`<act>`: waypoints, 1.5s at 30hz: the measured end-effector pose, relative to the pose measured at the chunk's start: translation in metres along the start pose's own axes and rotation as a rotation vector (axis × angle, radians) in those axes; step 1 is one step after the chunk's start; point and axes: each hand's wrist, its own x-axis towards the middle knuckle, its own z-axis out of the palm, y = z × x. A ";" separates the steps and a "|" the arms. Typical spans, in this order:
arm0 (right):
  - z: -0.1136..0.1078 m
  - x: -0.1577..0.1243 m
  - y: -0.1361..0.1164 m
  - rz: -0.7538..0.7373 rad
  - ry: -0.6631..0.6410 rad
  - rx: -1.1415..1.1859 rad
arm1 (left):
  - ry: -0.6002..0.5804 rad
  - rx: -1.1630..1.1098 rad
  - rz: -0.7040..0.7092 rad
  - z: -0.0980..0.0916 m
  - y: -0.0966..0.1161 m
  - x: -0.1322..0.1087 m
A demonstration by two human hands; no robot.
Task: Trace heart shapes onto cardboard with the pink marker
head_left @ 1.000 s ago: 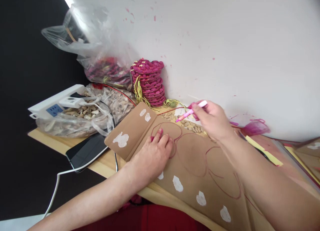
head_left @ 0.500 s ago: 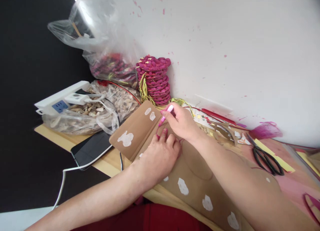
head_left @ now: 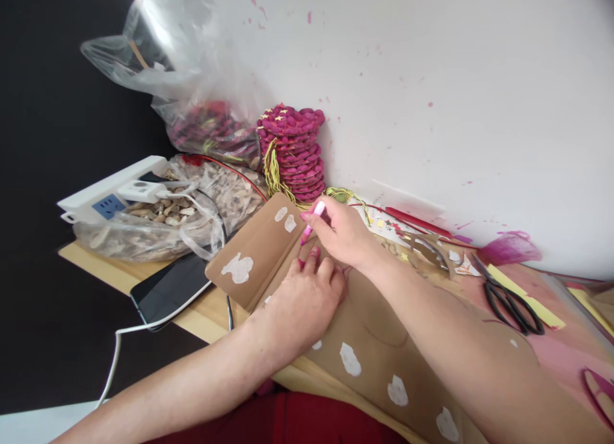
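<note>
Where fingers (head_left: 313, 260) rest, creased cardboard (head_left: 377, 351), slender marker (head_left: 306, 233)

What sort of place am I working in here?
Probably a craft workspace: black-handled scissors lie on a pink-stained tabletop, pink splashes mark the white wall, and the right hand holds a pink-and-white marker over brown cardboard.

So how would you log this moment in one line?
left grip: resting on cardboard | right grip: holding pink-and-white marker, tip down near left grip | nearby: black-handled scissors, phone
</note>
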 end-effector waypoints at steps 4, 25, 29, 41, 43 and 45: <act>0.000 0.001 -0.002 -0.005 -0.036 0.010 | -0.007 0.009 0.008 -0.002 -0.001 0.001; -0.005 0.005 0.006 -0.032 -0.017 -0.041 | -0.099 -0.047 -0.007 -0.006 -0.005 0.005; -0.006 0.007 0.010 -0.009 -0.003 -0.072 | -0.139 -0.082 -0.014 -0.013 -0.006 0.006; -0.014 0.009 0.029 0.066 0.062 -0.092 | -0.133 -0.093 -0.014 -0.013 -0.010 0.006; -0.014 0.010 0.029 0.077 0.065 -0.098 | -0.137 -0.088 -0.013 -0.012 -0.010 0.005; -0.016 0.010 0.032 0.096 0.072 -0.102 | -0.145 -0.087 -0.011 -0.011 -0.010 0.004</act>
